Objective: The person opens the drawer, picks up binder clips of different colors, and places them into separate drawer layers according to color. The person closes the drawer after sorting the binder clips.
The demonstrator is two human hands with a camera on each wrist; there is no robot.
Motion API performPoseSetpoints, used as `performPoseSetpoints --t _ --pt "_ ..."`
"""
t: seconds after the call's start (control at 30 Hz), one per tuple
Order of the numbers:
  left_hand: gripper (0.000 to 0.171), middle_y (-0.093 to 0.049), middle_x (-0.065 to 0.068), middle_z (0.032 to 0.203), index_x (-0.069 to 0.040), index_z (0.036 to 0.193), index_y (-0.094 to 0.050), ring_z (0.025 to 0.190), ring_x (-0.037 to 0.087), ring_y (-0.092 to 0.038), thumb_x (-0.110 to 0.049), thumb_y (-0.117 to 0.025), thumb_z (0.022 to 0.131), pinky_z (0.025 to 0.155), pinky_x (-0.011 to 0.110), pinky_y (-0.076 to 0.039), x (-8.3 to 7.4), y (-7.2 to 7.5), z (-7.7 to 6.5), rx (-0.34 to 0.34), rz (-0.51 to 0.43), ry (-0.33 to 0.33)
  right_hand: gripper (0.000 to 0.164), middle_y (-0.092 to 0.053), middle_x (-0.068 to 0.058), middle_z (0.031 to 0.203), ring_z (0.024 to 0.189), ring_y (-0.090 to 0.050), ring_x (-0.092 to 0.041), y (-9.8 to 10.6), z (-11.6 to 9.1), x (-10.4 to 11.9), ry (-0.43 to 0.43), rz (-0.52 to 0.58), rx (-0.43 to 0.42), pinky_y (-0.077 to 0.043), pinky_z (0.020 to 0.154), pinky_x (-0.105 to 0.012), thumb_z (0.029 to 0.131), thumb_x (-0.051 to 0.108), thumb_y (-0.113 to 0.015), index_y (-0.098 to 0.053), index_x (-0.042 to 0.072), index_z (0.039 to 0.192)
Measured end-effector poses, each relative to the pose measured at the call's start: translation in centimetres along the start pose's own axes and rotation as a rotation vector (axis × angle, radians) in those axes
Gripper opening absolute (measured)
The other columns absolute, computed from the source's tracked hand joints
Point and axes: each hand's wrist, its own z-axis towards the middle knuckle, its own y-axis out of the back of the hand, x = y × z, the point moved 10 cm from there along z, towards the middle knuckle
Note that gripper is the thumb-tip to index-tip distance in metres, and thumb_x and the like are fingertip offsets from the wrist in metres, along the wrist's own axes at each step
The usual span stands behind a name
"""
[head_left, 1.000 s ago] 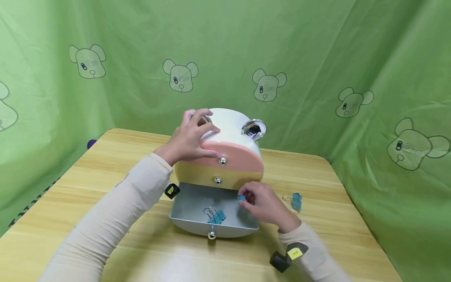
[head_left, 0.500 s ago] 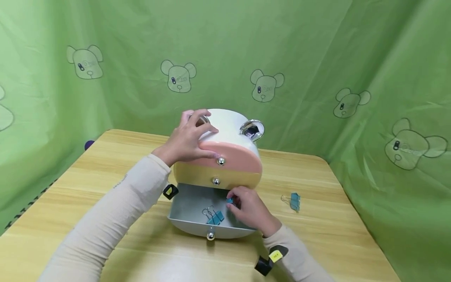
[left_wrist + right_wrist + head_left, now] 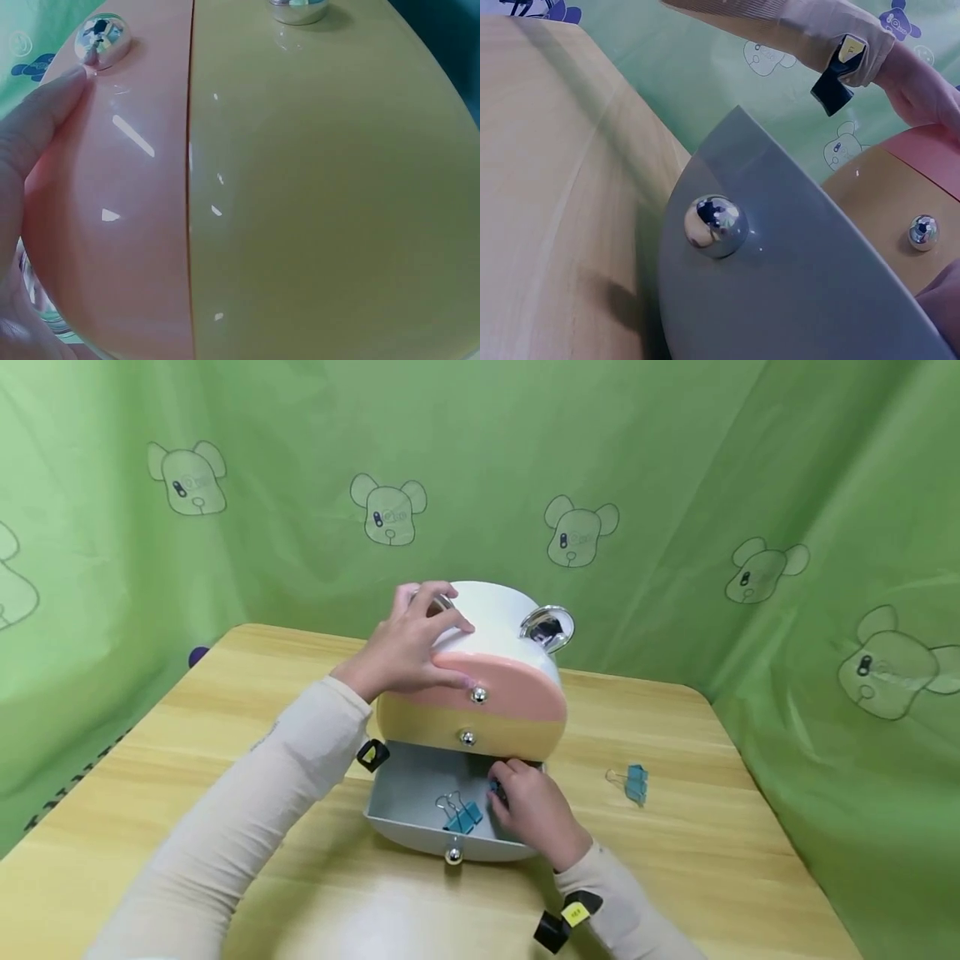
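A small drawer box [image 3: 495, 618] with a white body and silver ears stands on the table. My left hand [image 3: 408, 647] rests spread over its top left, fingers about the left ear. Its thumb [image 3: 45, 112] lies on the pink top drawer front beside the knob [image 3: 103, 41]. Below the yellow drawer front [image 3: 420, 722], the grey bottom drawer [image 3: 405, 777] is pulled out. Inside it lies a blue binder clip [image 3: 463, 817]. My right hand [image 3: 536, 810] is in the drawer's right side, pinching another blue binder clip [image 3: 493, 786], mostly hidden by the fingers.
Right of the box, a third blue binder clip [image 3: 636, 783] lies on the wooden table [image 3: 675, 860]. The grey drawer's front carries a silver knob [image 3: 716, 226]. A green curtain [image 3: 480, 435] with bear-head drawings hangs behind and at both sides.
My right hand has moved left and deeper into the grey drawer with the binder clip. My left hand has stayed on the box. The head view has shifted slightly.
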Motion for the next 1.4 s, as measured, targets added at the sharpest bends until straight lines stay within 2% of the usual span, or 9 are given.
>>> performPoseSetpoints --t 0.37,0.6,0.9,1.17,1.4 --pt "0.071 -0.022 0.0 0.149 -0.024 0.119 -0.062 0.136 0.03 -0.011 -0.062 -0.082 0.063 0.092 0.056 -0.041 0.2 0.1 0.3 0.033 -0.016 0.028 0.019 -0.059 -0.005 0.076 0.062 -0.057 -0.016 -0.2 0.3 0.0 -0.01 -0.004 0.018 -0.051 0.054 -0.029 0.077 0.01 -0.079 -0.065 0.004 0.088" --pt "0.071 -0.022 -0.002 0.148 -0.025 0.119 -0.062 0.137 0.028 -0.01 -0.062 -0.083 0.062 0.092 0.056 -0.04 0.4 0.8 0.6 0.023 -0.014 0.036 0.017 -0.06 -0.005 0.077 0.064 -0.058 -0.017 -0.4 1.2 -0.3 -0.012 -0.02 0.043 -0.052 0.057 -0.029 0.078 0.009 -0.078 -0.066 0.003 0.088" --pt "0.072 -0.022 -0.002 0.148 -0.024 0.119 -0.062 0.137 0.026 -0.008 -0.063 -0.083 0.061 0.094 0.056 -0.038 0.4 0.0 0.3 0.049 -0.034 0.047 0.02 -0.06 -0.006 0.077 0.063 -0.058 -0.018 -0.6 0.4 -0.1 -0.016 -0.013 0.049 -0.052 0.055 -0.031 0.077 0.012 -0.08 -0.066 0.002 0.087" --pt "0.072 -0.023 -0.001 0.146 -0.022 0.119 -0.061 0.136 0.027 -0.008 -0.06 -0.084 0.061 0.094 0.056 -0.039 0.7 0.4 0.4 0.055 -0.038 0.056 0.024 -0.062 -0.007 0.08 0.065 -0.059 -0.018 -0.7 0.7 0.1 -0.013 0.007 0.042 -0.052 0.057 -0.032 0.078 0.016 -0.081 -0.067 0.001 0.091" --pt "0.072 -0.022 -0.001 0.147 -0.023 0.119 -0.061 0.137 0.027 -0.007 -0.059 -0.085 0.061 0.096 0.055 -0.038 0.3 -0.1 0.6 0.081 -0.054 0.055 0.022 -0.063 -0.006 0.08 0.066 -0.059 -0.016 -0.6 0.3 -0.6 -0.065 0.059 0.055 -0.053 0.06 -0.029 0.08 0.018 -0.08 -0.068 0.004 0.092"
